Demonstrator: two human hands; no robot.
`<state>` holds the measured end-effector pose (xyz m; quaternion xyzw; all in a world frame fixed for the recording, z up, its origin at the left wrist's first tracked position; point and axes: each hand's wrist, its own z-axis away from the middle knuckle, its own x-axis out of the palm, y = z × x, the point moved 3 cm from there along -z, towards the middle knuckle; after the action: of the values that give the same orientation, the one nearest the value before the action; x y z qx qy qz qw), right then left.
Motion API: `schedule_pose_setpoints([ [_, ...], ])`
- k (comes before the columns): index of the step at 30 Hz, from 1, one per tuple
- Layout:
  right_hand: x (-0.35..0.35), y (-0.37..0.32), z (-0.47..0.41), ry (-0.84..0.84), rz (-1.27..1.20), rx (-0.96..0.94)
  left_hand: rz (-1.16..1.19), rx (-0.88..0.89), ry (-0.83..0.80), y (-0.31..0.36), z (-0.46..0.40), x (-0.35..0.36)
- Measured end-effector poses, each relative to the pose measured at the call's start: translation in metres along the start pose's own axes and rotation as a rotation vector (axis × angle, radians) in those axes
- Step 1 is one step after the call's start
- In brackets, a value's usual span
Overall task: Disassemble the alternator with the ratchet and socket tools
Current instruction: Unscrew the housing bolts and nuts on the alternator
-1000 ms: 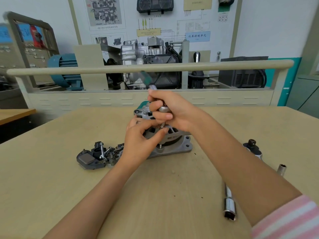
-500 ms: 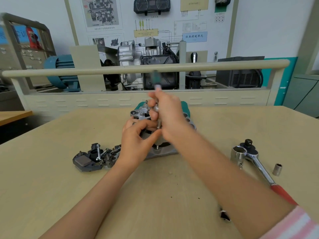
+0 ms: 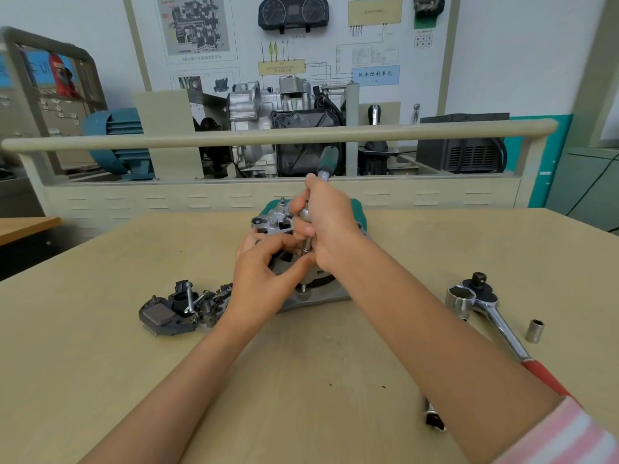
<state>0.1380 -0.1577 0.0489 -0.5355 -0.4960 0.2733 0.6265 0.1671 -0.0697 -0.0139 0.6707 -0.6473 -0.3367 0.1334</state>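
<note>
The silver alternator (image 3: 274,220) stands at the middle of the table, mostly hidden by my hands. My right hand (image 3: 330,226) grips a small ratchet (image 3: 326,162) with a green handle that sticks up and away from me. Its socket extension (image 3: 305,244) points down onto the alternator. My left hand (image 3: 264,276) is curled at the alternator's front, thumb and fingers pinching near the extension's lower end.
Removed black and metal parts (image 3: 181,308) lie left of the alternator. A large ratchet with a red grip (image 3: 495,319) lies at the right, beside a loose socket (image 3: 534,330). Another socket (image 3: 433,418) lies under my right forearm. A railing (image 3: 201,140) and engine stand are behind the table.
The ratchet's green handle has swung from left to right, and my right hand turned with it. The view shifted, and the large ratchet came into sight at the right.
</note>
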Motion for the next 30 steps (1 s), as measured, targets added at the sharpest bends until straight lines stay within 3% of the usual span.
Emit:
schedule_pose_setpoints([
  [6,0.004,-0.010,-0.002,-0.488,0.312,0.118,-0.006,-0.002,0.002,-0.003,0.000,-0.002],
  [8,0.003,-0.010,-0.003,-0.549,0.296,0.155,-0.008,-0.004,-0.007,-0.003,-0.001,-0.002],
  [11,0.002,-0.007,-0.001,-0.538,0.205,0.154,-0.027,0.008,-0.021,-0.004,-0.003,-0.001],
  [13,0.002,-0.005,0.002,-0.438,0.099,0.119,-0.024,0.014,-0.034,-0.003,-0.003,-0.001],
  [18,0.004,0.012,0.013,0.156,-0.310,-0.180,-0.028,0.014,-0.030,-0.006,-0.004,-0.001],
  [20,0.004,0.016,0.015,0.246,-0.387,-0.221,-0.032,0.013,-0.020,-0.005,-0.004,0.000],
  [24,-0.001,0.006,0.008,0.133,-0.351,-0.087,-0.012,0.008,0.010,-0.001,-0.003,0.001],
  [30,-0.005,-0.005,0.002,-0.291,0.027,0.092,-0.013,-0.008,-0.012,-0.002,-0.001,-0.001],
])
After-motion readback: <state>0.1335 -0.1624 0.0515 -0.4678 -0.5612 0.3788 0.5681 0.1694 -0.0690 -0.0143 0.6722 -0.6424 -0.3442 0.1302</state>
